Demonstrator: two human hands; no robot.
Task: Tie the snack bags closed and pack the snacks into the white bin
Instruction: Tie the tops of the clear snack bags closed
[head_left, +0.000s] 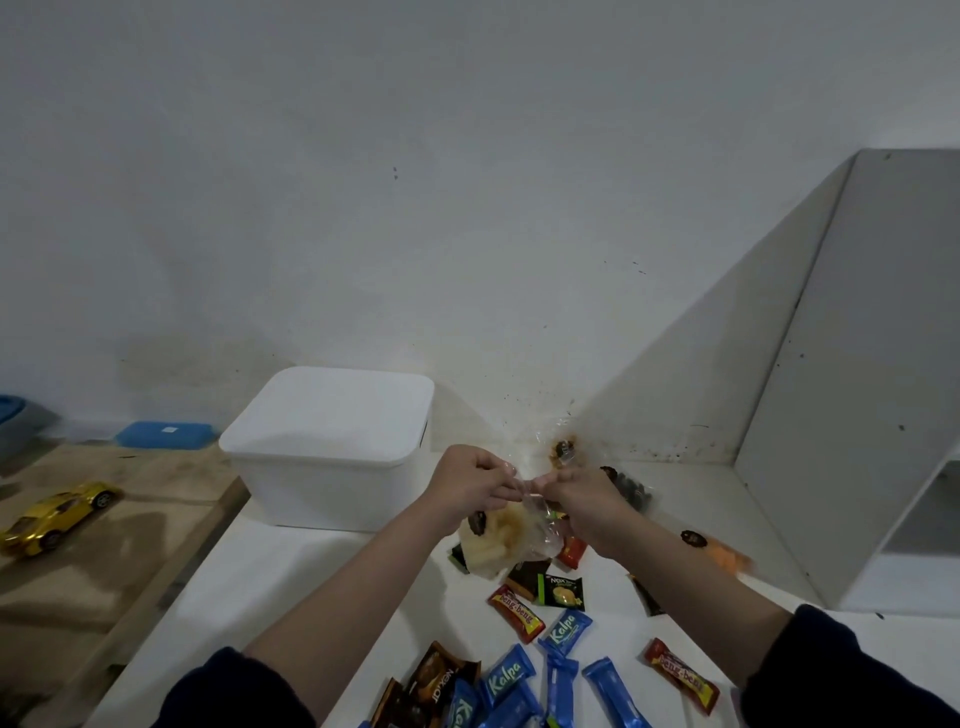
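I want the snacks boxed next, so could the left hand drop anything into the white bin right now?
Probably not. The left hand is busy pinching the clear snack bag with the right hand, and the white bin has its lid on.

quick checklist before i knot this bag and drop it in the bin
1. Both hands on the bag's neck: ok. Left hand and right hand pinch the clear bag at its top.
2. Bag lifted off the table: cannot tell.
3. Knot finished: cannot tell, fingers hide the neck.
4. Bin open: not ok, its lid is on.
5. Path to the bin: ok, it stands just behind the left hand.
6. Loose snacks packed: not ok, they lie on the table.
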